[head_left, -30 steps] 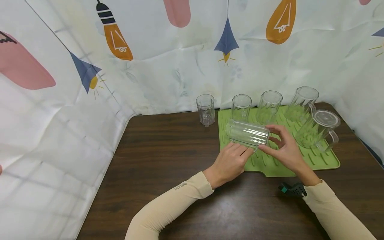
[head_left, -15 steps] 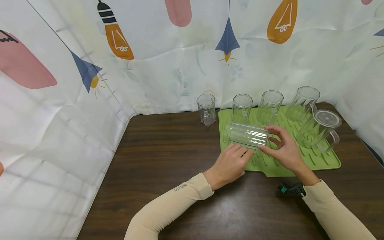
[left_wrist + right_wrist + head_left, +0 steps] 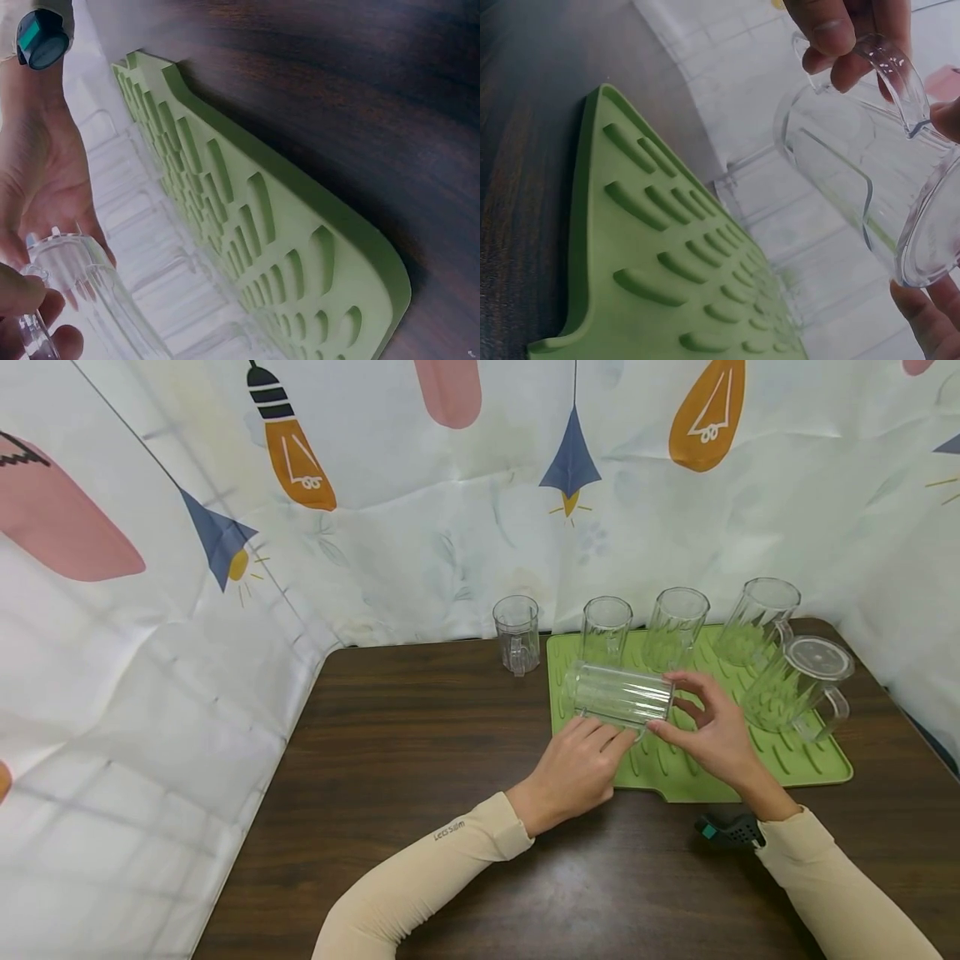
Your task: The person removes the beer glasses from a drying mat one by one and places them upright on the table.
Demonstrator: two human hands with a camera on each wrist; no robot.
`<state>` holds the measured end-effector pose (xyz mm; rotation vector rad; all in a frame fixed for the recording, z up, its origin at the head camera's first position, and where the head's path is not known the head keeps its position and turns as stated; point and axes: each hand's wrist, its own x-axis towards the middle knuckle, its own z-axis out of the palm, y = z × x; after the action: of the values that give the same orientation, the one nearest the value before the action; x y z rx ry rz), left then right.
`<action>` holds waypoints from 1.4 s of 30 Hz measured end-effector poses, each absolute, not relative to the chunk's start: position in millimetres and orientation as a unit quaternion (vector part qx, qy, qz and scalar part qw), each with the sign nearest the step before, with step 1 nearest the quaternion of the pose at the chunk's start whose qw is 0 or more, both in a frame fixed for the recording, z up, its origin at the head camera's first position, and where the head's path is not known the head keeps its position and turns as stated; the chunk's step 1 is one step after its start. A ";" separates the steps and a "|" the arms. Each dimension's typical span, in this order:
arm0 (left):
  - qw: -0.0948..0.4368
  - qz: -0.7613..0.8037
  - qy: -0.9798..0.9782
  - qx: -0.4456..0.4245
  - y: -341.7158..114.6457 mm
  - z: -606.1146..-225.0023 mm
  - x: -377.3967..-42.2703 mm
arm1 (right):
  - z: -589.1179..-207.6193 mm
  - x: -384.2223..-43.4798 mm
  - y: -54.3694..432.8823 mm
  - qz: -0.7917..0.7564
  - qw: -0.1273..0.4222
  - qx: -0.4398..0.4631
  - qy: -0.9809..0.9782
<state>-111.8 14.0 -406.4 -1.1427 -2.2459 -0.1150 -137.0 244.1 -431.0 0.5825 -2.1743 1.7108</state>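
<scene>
A clear glass mug [image 3: 618, 695] lies sideways in the air over the green drying mat [image 3: 675, 783], its base end pointing right. My left hand [image 3: 576, 768] grips the mug's handle, fingers curled through it; the right wrist view shows the curved handle [image 3: 900, 82] in those fingers. At the base end, my right hand [image 3: 716, 735] holds the mug between thumb and fingers. Part of its thumb and fingers [image 3: 926, 319] shows around the base in the right wrist view. The mug appears to have nothing in it.
Three clear mugs [image 3: 677, 627] stand along the mat's back edge. Another mug [image 3: 797, 685] stands base-up at the mat's right. One more mug [image 3: 516, 639] stands on the dark wooden table [image 3: 420, 718], left of the mat. A printed curtain [image 3: 450, 527] hangs behind.
Almost nothing differs: the mug dips slightly and rises again between my hands. Both hands keep their hold.
</scene>
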 end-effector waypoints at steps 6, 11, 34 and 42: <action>0.333 -0.079 -0.841 -0.420 12.4 -402.9 -114.2 | -427.1 -138.4 244.9 0.605 0.168 0.206 -0.751; 0.354 -0.118 -0.837 -0.400 8.7 -397.9 -117.0 | -425.6 -139.8 247.7 0.611 0.173 0.213 -0.743; 0.137 -0.633 -0.748 -0.146 -3.6 -398.2 -126.7 | -407.2 -140.8 251.0 0.670 0.199 0.218 -0.681; 0.054 -0.768 -0.635 -0.068 5.7 -405.6 -129.0 | -402.5 -144.0 245.1 0.700 0.209 0.236 -0.641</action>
<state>-129.0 5.7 -405.6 -0.2071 -1.9272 -2.3323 -144.0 245.1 -402.5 0.6552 -1.7824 1.9482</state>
